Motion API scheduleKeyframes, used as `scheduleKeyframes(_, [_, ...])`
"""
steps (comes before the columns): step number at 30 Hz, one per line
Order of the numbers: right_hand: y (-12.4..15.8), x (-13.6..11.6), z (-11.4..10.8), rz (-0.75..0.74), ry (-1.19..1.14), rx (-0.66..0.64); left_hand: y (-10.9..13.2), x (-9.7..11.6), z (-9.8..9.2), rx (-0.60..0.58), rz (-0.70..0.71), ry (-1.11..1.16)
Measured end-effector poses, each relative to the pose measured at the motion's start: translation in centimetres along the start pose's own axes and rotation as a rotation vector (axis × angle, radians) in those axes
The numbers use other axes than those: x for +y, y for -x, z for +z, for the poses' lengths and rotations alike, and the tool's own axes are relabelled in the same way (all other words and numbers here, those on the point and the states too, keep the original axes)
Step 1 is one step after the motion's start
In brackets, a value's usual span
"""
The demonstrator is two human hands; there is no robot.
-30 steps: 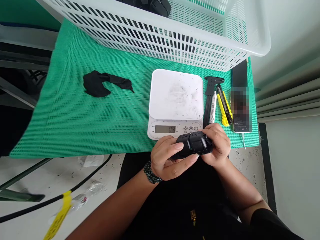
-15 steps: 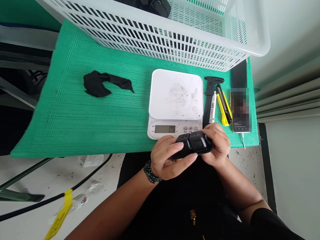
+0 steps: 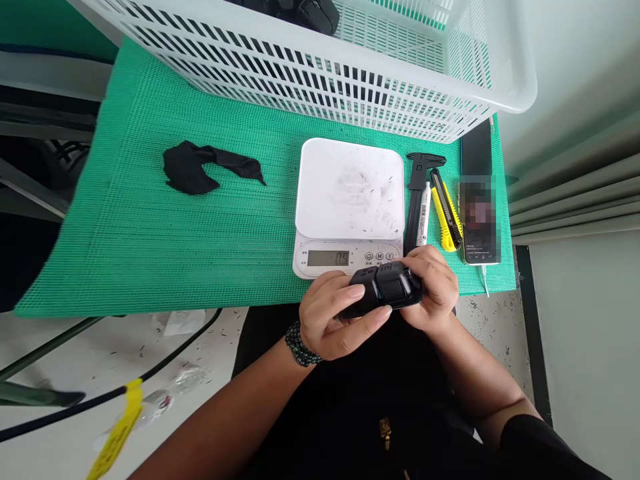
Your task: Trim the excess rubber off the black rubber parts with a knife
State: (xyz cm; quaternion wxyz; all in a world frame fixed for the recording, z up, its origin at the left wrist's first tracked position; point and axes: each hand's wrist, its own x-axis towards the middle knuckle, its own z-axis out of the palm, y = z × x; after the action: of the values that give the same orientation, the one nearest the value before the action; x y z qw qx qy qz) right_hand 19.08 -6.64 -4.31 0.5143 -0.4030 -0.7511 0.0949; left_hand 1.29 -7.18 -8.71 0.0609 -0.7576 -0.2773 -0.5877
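Observation:
Both hands hold a black moulded plastic part (image 3: 393,283) with rounded raised sections, just in front of the table's near edge. My left hand (image 3: 333,313) grips its left end, fingers along the top and thumb on the near side. Around the right end my right hand (image 3: 433,287) is closed; some of its fingers are hidden behind the part. Right beyond the hands sits a white digital scale (image 3: 350,190), with dark specks on its plate and a display that seems to read 0.9.
A black cloth (image 3: 193,170) lies on the green mesh table cover (image 3: 225,240). Right of the scale are a black caliper (image 3: 416,187), a white marker (image 3: 424,217), a yellow utility knife (image 3: 446,210) and a phone (image 3: 480,220) on a cable. A white basket (image 3: 310,73) with black parts stands behind.
The view has shifted very slightly, so everything sits a little further left. The hands keep the same hold on the black plastic part.

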Motion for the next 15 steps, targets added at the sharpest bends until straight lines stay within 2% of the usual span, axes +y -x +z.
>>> scheduleKeyframes(15, [0.15, 0.08, -0.03, -0.006, -0.007, 0.003, 0.34, -0.06, 0.14, 0.024, -0.004, 0.016])
